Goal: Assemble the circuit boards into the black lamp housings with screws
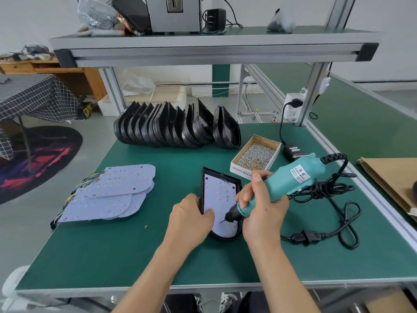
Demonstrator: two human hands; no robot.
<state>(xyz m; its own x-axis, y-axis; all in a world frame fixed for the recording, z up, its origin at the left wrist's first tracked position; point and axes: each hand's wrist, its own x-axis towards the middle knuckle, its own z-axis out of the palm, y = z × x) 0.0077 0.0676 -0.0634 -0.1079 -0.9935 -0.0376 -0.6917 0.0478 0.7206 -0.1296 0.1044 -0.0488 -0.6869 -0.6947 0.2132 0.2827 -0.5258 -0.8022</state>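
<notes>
Right hand [259, 208] grips the electric screwdriver [284, 184], its tip on the circuit board [216, 195]; left hand [191, 220] holds the housing [228, 177] beside it.

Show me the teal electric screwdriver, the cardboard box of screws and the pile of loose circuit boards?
teal electric screwdriver [291, 177], head view, on its body by the label.
cardboard box of silver screws [257, 154], head view, on the screws inside.
pile of pale circuit boards [108, 195], head view, on the top boards.
</notes>
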